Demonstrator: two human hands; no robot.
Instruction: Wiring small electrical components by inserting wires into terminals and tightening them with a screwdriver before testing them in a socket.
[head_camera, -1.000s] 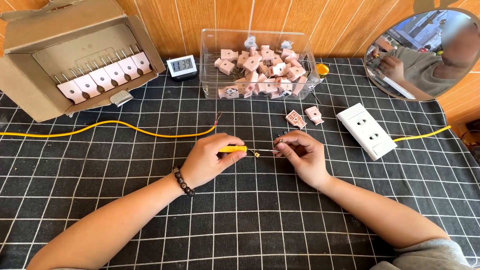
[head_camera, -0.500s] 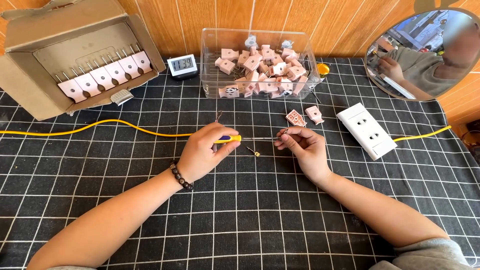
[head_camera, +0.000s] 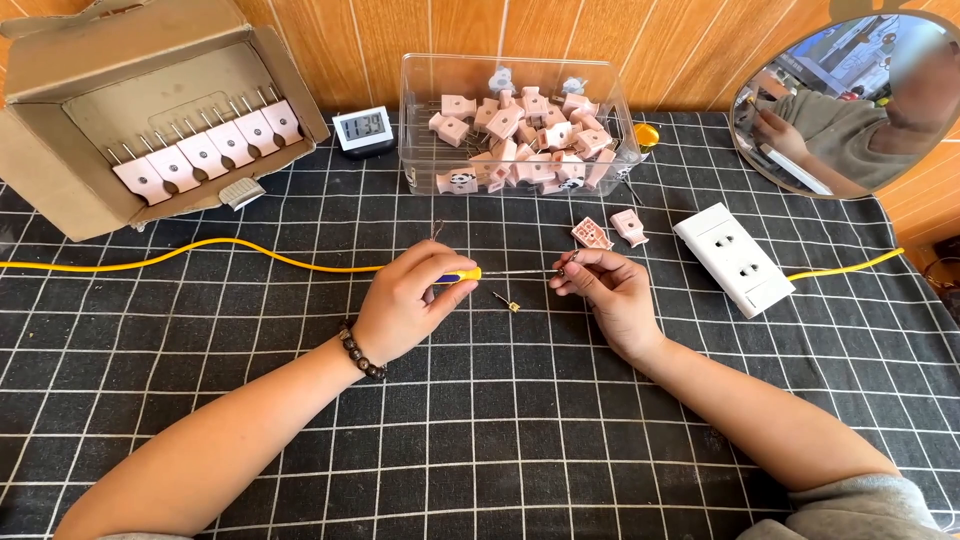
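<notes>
left grip: left hand (head_camera: 410, 305) curled and pressed together around a small screwdriver (head_camera: 462, 275) with a yellow-and-blue handle, its thin shaft lying level and aimed rightward. right grip: right hand (head_camera: 612, 295) pinching a tiny dark part (head_camera: 570, 260) between thumb and fingertips, right at the screwdriver's tip. both hands rest low over the middle of the surface.

surface (head_camera: 500, 440): black cloth with a white grid, covering everything below the wooden wall.
cardboard box (head_camera: 60, 170): far left, open, tilted back; a row of pink plates with metal pins (head_camera: 205, 150) leaning inside.
clear plastic bin (head_camera: 420, 120): top centre, heaped with small pink blocks (head_camera: 525, 140).
round mirror (head_camera: 850, 100): top right, leaning on the wall.
yellow cable (head_camera: 200, 250): runs from the left edge to the left hand; another length shows at the right, beyond the socket.
white socket block (head_camera: 735, 258): right of the right hand, apart from it.
small digital clock (head_camera: 361, 128): between box and bin.
two loose pink pieces (head_camera: 610, 230): just above the right hand.
bead bracelet (head_camera: 360, 352): on the left wrist.
small brass-tipped bit (head_camera: 507, 301): lying on the cloth between the two hands.
</notes>
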